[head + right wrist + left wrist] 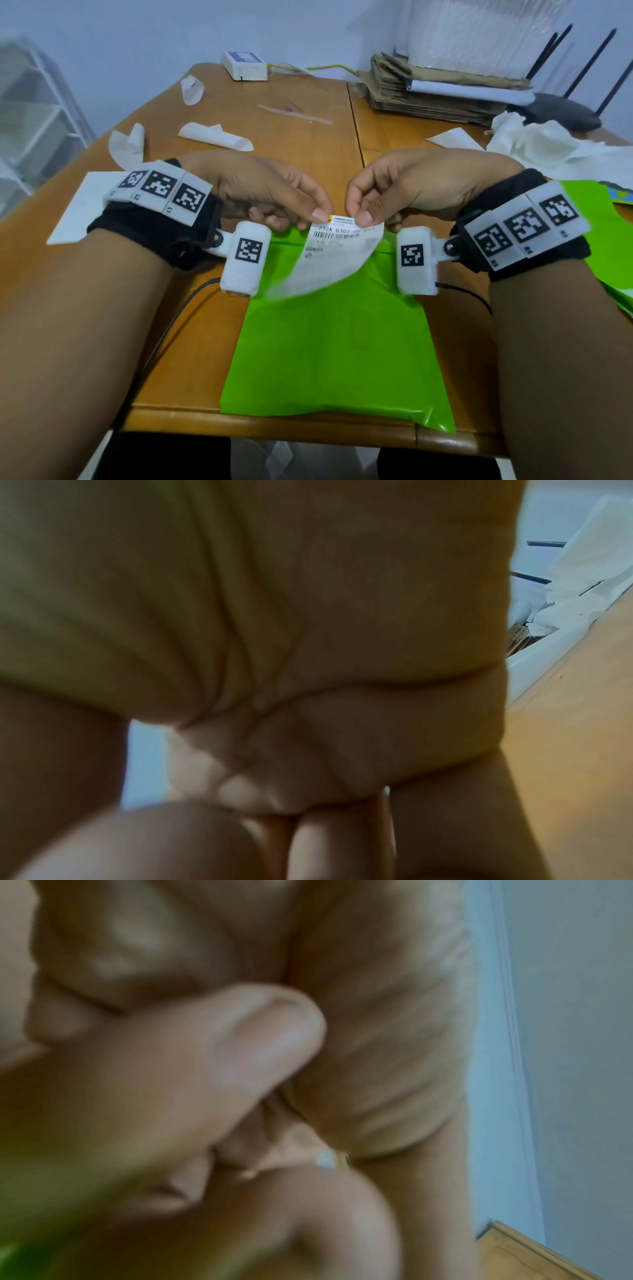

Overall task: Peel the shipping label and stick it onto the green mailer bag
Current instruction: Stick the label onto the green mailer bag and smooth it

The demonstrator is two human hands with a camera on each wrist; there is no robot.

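A white shipping label (329, 253) with a barcode and black print hangs curled above the green mailer bag (335, 346), which lies flat on the wooden table near its front edge. My left hand (320, 216) pinches the label's top left corner between thumb and forefinger. My right hand (363, 216) pinches the top edge just to the right of it. Both wrist views are filled by blurred palm and curled fingers; a small white scrap of the label (325, 1160) shows in the left wrist view.
Curled white backing papers (215, 135) lie on the table (308, 113) behind my hands. A flat white sheet (85, 209) sits at the left. Folded cardboard (431, 92), crumpled white paper (534, 140) and a black router (561, 109) crowd the back right. More green bags (603, 236) lie at the right.
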